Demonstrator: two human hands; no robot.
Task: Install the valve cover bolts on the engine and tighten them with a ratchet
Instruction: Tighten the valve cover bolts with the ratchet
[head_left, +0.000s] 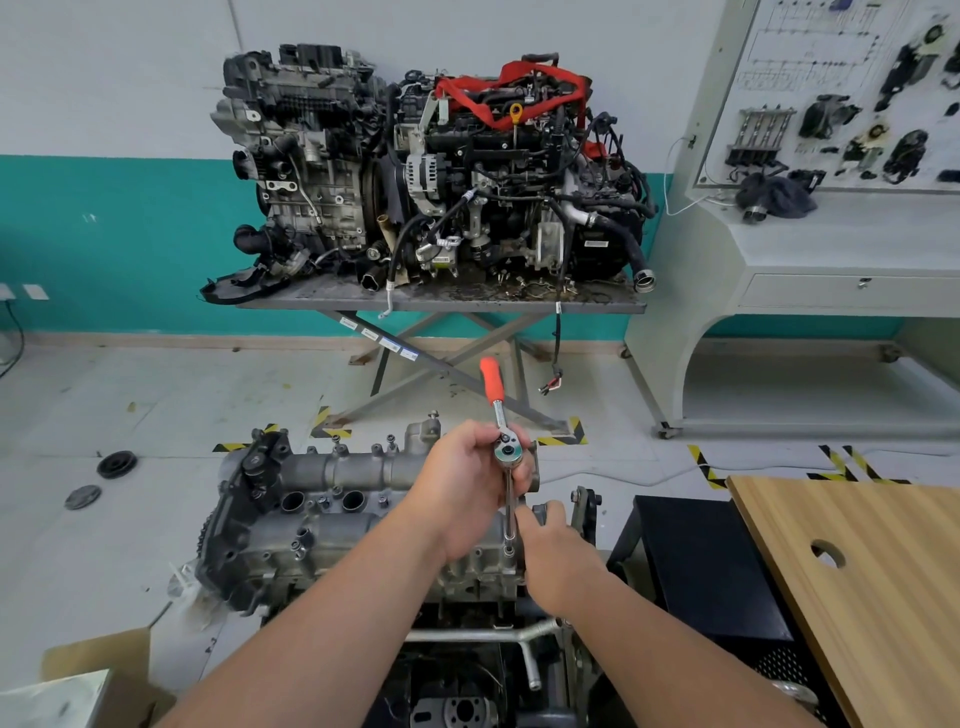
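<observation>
The grey engine with its valve cover (332, 525) stands low in front of me, several bolts (296, 545) poking up from the cover. A ratchet (500, 410) with an orange handle stands on a long extension bar (509, 512) whose socket sits on a bolt at the cover's near right edge. My left hand (465, 483) grips the ratchet head from the left. My right hand (550, 551) holds the lower part of the extension, its fingers curled around the bar. The bolt under the socket is hidden.
Two other engines (431, 171) sit on a scissor lift table behind. A wooden tabletop (872, 582) and a black stand (696, 571) are at right, a training panel cabinet (810, 208) at far right. Round parts (117, 463) lie on the floor at left; cardboard (98, 660) at bottom left.
</observation>
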